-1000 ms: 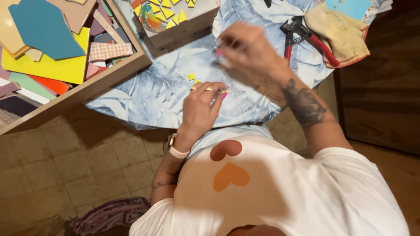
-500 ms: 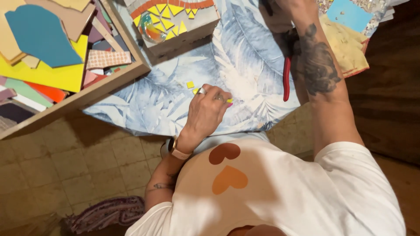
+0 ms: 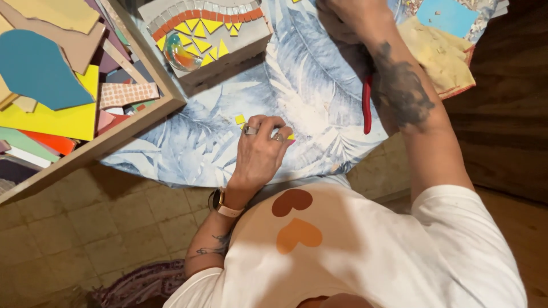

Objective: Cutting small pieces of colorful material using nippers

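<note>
My left hand [image 3: 260, 151], with rings and a wrist watch, rests on the blue leaf-print tablecloth [image 3: 200, 142]. Its bent fingertips press on a small yellow tile piece [image 3: 291, 137], and another yellow bit [image 3: 240, 119] lies just left of them. My right hand [image 3: 348, 17] is at the top edge, partly cut off, with its tattooed forearm stretched over the table. The red handle of a pair of nippers [image 3: 366, 108] lies under that forearm. I cannot see what the right hand's fingers hold.
A grey block [image 3: 228, 51] topped with yellow triangle tiles, an orange arc and a glass blob stands at the back. A wooden tray [image 3: 142, 122] of coloured sheets sits at the left. A blue tile [image 3: 448, 17] lies on a yellow cloth [image 3: 439, 63] at the right.
My right hand has moved from the middle of the table up and away to the far edge, over the nippers. My left hand has stayed on the yellow pieces, fingers curling tighter.
</note>
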